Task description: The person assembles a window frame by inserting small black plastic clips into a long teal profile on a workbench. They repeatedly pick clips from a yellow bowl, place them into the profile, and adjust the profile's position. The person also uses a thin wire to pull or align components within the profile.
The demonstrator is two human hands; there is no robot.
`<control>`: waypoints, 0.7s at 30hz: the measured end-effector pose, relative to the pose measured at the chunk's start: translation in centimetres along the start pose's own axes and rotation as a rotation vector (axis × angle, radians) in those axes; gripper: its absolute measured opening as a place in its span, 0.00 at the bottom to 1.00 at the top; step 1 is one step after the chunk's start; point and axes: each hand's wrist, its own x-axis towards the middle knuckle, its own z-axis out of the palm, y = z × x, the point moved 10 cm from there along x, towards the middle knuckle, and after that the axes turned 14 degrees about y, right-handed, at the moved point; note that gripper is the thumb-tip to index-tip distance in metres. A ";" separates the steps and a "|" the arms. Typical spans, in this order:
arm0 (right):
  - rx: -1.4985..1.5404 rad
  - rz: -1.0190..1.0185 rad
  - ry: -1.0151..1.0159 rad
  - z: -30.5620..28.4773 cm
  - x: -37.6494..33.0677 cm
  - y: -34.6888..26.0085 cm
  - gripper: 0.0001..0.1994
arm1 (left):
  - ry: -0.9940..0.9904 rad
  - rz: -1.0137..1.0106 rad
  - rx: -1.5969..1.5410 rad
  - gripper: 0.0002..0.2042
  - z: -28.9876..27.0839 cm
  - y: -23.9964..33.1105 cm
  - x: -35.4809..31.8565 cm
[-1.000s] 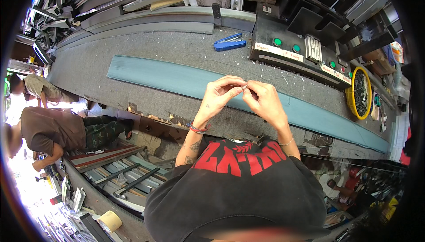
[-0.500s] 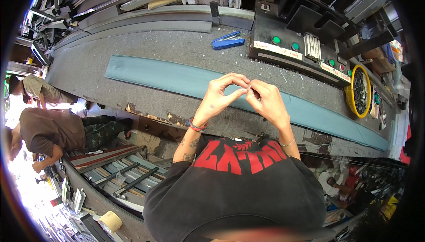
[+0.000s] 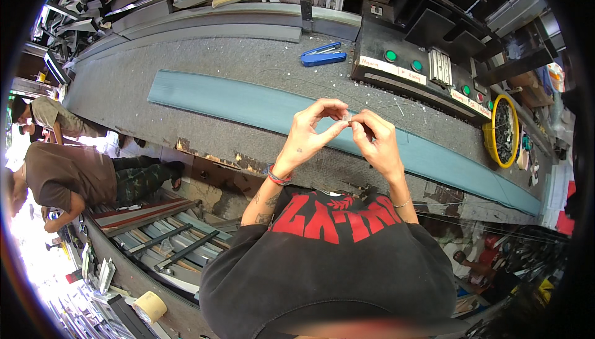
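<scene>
My left hand (image 3: 313,131) and my right hand (image 3: 375,140) are raised together in front of my chest, above a grey workbench (image 3: 204,60). Between the fingertips of both hands I pinch a small pale piece (image 3: 347,118); its exact shape is too small to tell. Below the hands a long teal strip (image 3: 248,103) lies lengthwise on the bench. A red band is on my left wrist and a thin bracelet on my right.
A blue stapler-like tool (image 3: 323,57) lies on the bench beyond the strip. A black control box (image 3: 409,69) with green buttons stands at the back right, beside a yellow-rimmed bowl (image 3: 505,131) of dark parts. Two people (image 3: 68,175) crouch at the left. Metal profiles (image 3: 161,240) lie below the bench.
Both hands stay together on the small piece, with only slight finger shifts. The view has tilted a little.
</scene>
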 end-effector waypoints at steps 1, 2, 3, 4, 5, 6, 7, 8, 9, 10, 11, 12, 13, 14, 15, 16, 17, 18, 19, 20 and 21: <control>0.003 0.000 0.000 0.0 0.0 0.0 0.03 | 0.005 -0.007 -0.031 0.14 0.0 -0.1 0.0; 0.006 0.000 0.001 0.1 -0.1 0.0 0.03 | 0.010 -0.014 -0.061 0.14 -0.1 -0.1 -0.1; 0.010 0.001 0.002 0.1 -0.2 0.0 0.03 | 0.010 -0.027 -0.098 0.14 -0.1 -0.2 -0.1; 0.018 0.005 0.005 0.2 -0.2 0.1 0.03 | 0.015 -0.038 -0.118 0.14 -0.2 -0.4 -0.1; 0.026 0.010 0.008 0.2 -0.3 0.1 0.04 | 0.015 -0.055 -0.145 0.14 -0.2 -0.5 -0.2; 0.038 0.015 0.014 0.2 -0.3 0.1 0.04 | 0.015 -0.073 -0.172 0.13 -0.2 -0.7 -0.2; 0.048 0.025 0.019 0.3 -0.4 0.1 0.04 | 0.019 -0.092 -0.189 0.14 -0.2 -0.9 -0.2; 0.062 0.036 0.028 0.3 -0.4 0.2 0.04 | 0.022 -0.112 -0.206 0.14 -0.3 -1.1 -0.2; 0.077 0.046 0.037 0.2 -0.5 0.2 0.04 | 0.030 -0.137 -0.236 0.14 -0.3 -1.4 -0.2; 0.072 0.047 0.040 0.2 -0.5 0.2 0.04 | 0.025 -0.150 -0.233 0.14 -0.3 -1.5 -0.2; 0.068 0.048 0.043 0.2 -0.5 0.2 0.04 | 0.024 -0.169 -0.244 0.14 -0.3 -1.7 -0.3; 0.068 0.048 0.048 0.2 -0.5 0.2 0.05 | 0.027 -0.187 -0.271 0.13 -0.3 -1.9 -0.2; 0.056 0.038 0.052 0.2 -0.6 0.1 0.05 | 0.012 -0.177 -0.247 0.13 -0.2 -1.8 -0.3; 0.049 0.027 0.058 0.1 -0.6 0.0 0.05 | 0.001 -0.165 -0.239 0.13 -0.1 -1.7 -0.2; 0.047 0.022 0.064 0.1 -0.6 0.0 0.05 | -0.011 -0.153 -0.231 0.12 -0.1 -1.7 -0.2; 0.033 0.019 0.063 0.1 -0.6 0.0 0.05 | -0.010 -0.147 -0.228 0.12 -0.1 -1.6 -0.2; 0.023 0.022 0.061 0.2 -0.6 0.1 0.05 | -0.010 -0.139 -0.225 0.11 -0.2 -1.6 -0.1; 0.014 0.024 0.059 0.2 -0.7 0.3 0.05 | -0.020 -0.142 -0.225 0.10 -0.2 -1.6 -0.1; 0.008 0.020 0.051 0.2 -0.7 0.3 0.05 | -0.025 -0.118 -0.192 0.09 -0.2 -1.5 -0.1; 0.003 0.016 0.043 0.3 -0.8 0.4 0.05 | -0.040 -0.105 -0.160 0.09 -0.2 -1.4 -0.1; 0.002 0.013 0.035 0.4 -0.8 0.5 0.05 | -0.050 -0.087 -0.146 0.08 -0.3 -1.3 0.0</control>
